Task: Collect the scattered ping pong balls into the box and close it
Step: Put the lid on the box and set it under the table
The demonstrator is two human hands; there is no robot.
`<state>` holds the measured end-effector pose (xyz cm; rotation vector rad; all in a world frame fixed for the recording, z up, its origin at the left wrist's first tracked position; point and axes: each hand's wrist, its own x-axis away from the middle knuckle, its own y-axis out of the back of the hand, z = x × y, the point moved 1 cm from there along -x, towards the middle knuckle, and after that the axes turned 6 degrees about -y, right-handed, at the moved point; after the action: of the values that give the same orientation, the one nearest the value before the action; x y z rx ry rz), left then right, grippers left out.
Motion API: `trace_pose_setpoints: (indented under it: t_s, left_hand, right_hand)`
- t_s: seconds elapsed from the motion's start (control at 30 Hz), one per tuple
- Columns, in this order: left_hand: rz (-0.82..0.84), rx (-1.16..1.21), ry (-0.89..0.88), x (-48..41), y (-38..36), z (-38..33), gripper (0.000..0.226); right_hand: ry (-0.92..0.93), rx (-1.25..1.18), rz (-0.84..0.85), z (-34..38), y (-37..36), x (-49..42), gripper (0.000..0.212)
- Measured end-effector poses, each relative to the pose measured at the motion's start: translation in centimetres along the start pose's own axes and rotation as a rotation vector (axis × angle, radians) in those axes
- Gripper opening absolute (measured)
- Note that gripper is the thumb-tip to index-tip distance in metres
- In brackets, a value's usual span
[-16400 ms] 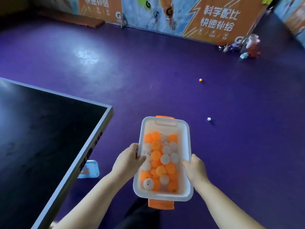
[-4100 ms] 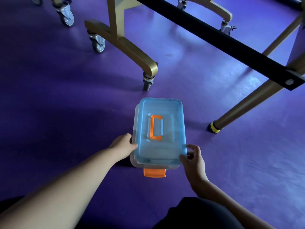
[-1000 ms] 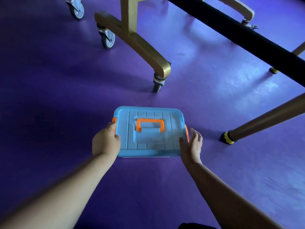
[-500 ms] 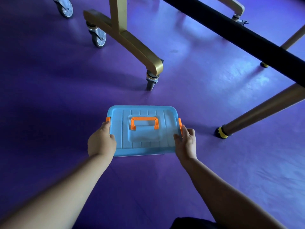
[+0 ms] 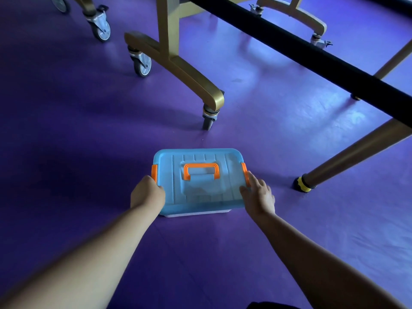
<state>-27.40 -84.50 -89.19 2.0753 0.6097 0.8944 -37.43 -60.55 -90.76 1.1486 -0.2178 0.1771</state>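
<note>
Head view, entries left to right.

Left hand: fingers curled, gripping the near left corner of the blue lid, just below the left latch. No change from half a second ago.

Box: sits crosswise on the purple floor between my hands, with the lid fully on and only a strip of white base showing. Four seconds ago it lay lengthwise, one latch sticking out loose.

Right hand: this is what changed. Half a second ago these fingers were curled over the right latch; now they lie nearly straight along the lid's right edge, fingertips touching the latch and holding nothing.

Reading: both latches appear flush against the lid sides, so I judge the box clipped shut and the task essentially done.

Count: one box, one lid, one orange carry handle, two orange latches, two hands. Ping pong balls in sight: zero. One yellow-footed table leg stands to the right, well apart.
</note>
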Motion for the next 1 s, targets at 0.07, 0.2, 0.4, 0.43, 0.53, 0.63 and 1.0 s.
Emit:
trace_pose_setpoints:
  t_s: [0.07,0.2,0.4,0.43,0.53,0.63,1.0]
  left_hand:
    - [0.006,0.050,0.051,0.3,-0.3,-0.4,0.020]
    - [0.067,0.220,0.171,1.5,-1.9,-2.1,0.027]
    - [0.188,0.435,0.214,4.0,-4.5,-5.4,0.048]
    - [0.217,0.438,0.191,4.1,-4.6,-5.7,0.049]
    - [0.255,0.343,0.086,4.4,-4.6,-6.5,0.054]
    - [0.168,0.234,-0.103,4.6,-4.2,-7.0,0.053]
    - [0.226,0.231,-0.242,2.9,-1.9,-7.0,0.047]
  right_hand:
    - [-0.195,-0.090,-0.027,0.0,0.4,0.9,0.062]
    - [-0.537,-0.513,-0.085,0.8,-0.3,3.0,0.069]
    - [-0.543,-0.833,0.144,3.3,-2.5,4.0,0.053]
    - [-0.557,-0.808,0.103,3.4,-2.5,3.6,0.056]
    - [-0.571,-0.740,-0.006,3.0,-1.3,2.6,0.045]
    - [-0.516,-0.690,-0.088,2.3,0.0,0.8,0.041]
    - [-0.408,-0.684,-0.157,4.4,3.5,-7.7,0.047]
